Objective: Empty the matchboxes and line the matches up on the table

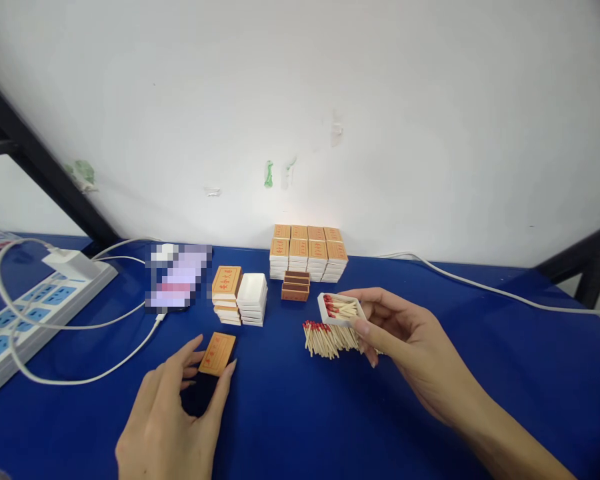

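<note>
My left hand (173,407) pinches an orange matchbox sleeve (217,354) between thumb and fingers, low over the table. Held in my right hand (413,343) is a white matchbox tray (322,311) with red-tipped matches (347,309) lying in it. Beneath that tray a loose pile of matches (325,341) rests on the blue table, partly hidden by my right fingers. A stack of orange sleeves (227,283) stands beyond my left hand. Touching it on the right is a stack of empty white trays (253,292).
Stacked matchboxes (307,251) stand in rows against the wall, with brown-sided boxes (295,287) before them. A blurred-out phone (180,279) with a cable lies at left. Beside it are a power strip (40,313) and looping white cables. Black frame bars (45,153) flank the table.
</note>
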{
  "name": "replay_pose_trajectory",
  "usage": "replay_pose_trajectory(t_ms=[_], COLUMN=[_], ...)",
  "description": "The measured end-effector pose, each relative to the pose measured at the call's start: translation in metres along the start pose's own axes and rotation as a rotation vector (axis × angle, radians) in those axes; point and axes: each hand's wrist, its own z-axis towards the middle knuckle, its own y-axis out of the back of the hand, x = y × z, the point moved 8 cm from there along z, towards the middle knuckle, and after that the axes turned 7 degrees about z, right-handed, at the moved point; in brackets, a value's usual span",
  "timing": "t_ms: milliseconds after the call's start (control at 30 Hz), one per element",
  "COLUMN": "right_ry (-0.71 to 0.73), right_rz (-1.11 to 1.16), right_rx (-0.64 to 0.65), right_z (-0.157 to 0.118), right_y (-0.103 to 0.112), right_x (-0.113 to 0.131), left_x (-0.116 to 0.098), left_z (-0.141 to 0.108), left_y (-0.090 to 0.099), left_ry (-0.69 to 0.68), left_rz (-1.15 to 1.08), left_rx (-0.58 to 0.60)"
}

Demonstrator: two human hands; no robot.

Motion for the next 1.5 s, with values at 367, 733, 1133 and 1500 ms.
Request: replay_pose_trajectory(t_ms=[367,733,1133,1500], right_ry=[-0.005,-0.013,-0.07,-0.034], right_rz=[0.002,0.038,0.026,-0.056], right_rx=[0.001,0.038,0.186,0.303], right_z=[-0.001,-0.002,-0.01,-0.008], right_y=[0.0,-0.006,-0.02,-0.017], right_x=[-0.001,0.001,0.004,0.011], left_x=[-0.022,-0.022,-0.07,-0.155], left_z=[0.016,0.017,-0.001,0.023], left_y=[-0.004,-0.007,0.03,-0.043], left_ry=[0.014,-0.027,-0.064,0.066], left_rz=[-0.006,0.025,-0.326,-1.075], left_rx=[-0.021,-0.01,-0.024,0.822])
